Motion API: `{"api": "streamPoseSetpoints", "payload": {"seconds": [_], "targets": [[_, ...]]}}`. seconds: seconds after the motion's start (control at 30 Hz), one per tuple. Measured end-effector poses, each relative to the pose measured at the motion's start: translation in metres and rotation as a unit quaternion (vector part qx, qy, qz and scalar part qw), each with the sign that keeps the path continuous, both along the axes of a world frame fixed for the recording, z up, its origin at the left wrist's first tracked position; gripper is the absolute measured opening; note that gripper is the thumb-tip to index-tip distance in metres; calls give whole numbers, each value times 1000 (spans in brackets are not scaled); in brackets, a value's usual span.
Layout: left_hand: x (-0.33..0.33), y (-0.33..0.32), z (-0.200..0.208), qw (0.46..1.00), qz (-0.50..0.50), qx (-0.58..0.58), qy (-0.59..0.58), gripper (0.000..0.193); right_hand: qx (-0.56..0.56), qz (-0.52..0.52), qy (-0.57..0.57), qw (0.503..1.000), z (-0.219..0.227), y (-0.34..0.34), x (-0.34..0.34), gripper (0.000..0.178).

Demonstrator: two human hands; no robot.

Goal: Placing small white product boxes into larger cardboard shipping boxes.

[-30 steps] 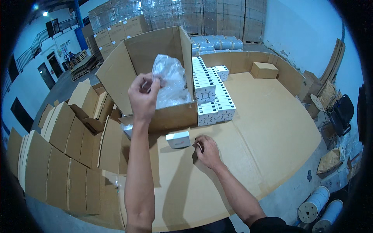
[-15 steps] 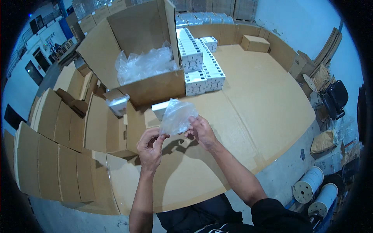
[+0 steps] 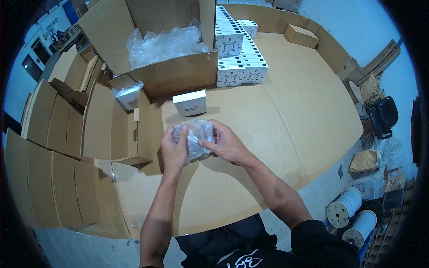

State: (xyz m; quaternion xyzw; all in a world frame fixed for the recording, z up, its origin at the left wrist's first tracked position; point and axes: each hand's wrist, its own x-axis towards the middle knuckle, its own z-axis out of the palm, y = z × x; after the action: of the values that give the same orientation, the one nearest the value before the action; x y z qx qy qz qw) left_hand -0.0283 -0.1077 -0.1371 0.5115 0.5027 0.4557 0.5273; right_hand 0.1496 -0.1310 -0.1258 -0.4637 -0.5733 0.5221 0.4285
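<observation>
And now the bag is changing shape! Left hand (image 3: 174, 146) and right hand (image 3: 229, 144) are bunching the clear plastic bag (image 3: 200, 132), spread moments ago, each grip pinching it over the bench (image 3: 272, 147); the white box (image 3: 190, 104) is standing just beyond, now fully showing, untouched.

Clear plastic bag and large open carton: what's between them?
In the head view, a small white box stands between the clear plastic bag and large open carton.

Clear plastic bag (image 3: 202, 131) in both hands (image 3: 174, 151) (image 3: 229, 144)
</observation>
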Motion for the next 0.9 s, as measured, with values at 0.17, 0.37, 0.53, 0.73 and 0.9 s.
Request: {"api": "streamPoseSetpoints", "payload": {"seconds": [0.17, 0.37, 0.53, 0.73, 0.9], "targets": [[-1, 5, 1, 984, 132, 120, 18, 21, -92, 23, 49, 994, 21, -4, 2, 33], [-3, 4, 8, 981, 147, 119, 29, 21, -139, 80, -26, 987, 28, -5, 27, 33], [-5, 5, 9, 983, 102, 151, 18, 21, -60, 14, 15, 998, 19, -1, 22, 25], [-6, 5, 8, 984, 71, 160, 38, 21, -38, -69, 28, 997, 15, 4, 22, 14], [-4, 5, 5, 985, 53, 163, 32, 21, -45, -138, 145, 979, 8, 10, 31, 11]]}}
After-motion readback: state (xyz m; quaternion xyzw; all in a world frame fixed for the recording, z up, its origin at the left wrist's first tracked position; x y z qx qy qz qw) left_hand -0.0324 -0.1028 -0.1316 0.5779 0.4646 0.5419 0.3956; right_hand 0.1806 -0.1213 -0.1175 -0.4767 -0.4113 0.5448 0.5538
